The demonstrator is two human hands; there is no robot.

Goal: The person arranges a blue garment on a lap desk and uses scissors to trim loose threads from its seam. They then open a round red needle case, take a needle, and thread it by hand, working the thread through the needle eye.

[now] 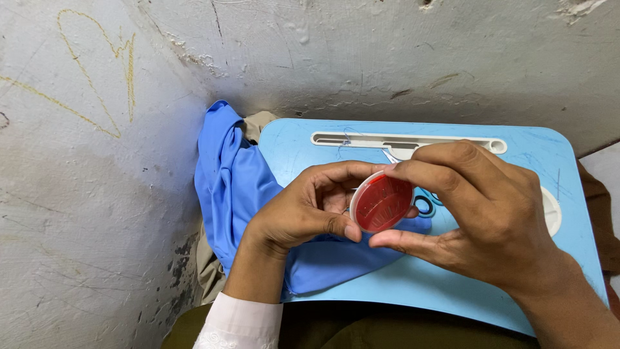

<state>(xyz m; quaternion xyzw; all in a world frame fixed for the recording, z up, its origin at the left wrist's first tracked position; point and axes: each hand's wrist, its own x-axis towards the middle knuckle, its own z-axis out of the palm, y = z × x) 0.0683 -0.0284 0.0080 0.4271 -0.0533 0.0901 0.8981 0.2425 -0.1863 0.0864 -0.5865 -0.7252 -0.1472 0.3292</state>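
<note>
two hands clamped on one round red case (382, 202), above tabletop (452, 284) centre: left hand (303, 216) at 9 o'clock, right hand (481, 213) at 3 o'clock; best kept level, rim pinched lightly; blue cloth (236, 181) beneath

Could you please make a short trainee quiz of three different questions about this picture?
1. True or false: both hands hold the round red case.
2. Which thing lies under the left hand? A) blue cloth B) a newspaper C) a metal plate
3. Fill in: the cloth lies partly on a light blue ____.

Key: 1 true, the right hand grips it too. 2 A. 3 tray table.
</note>
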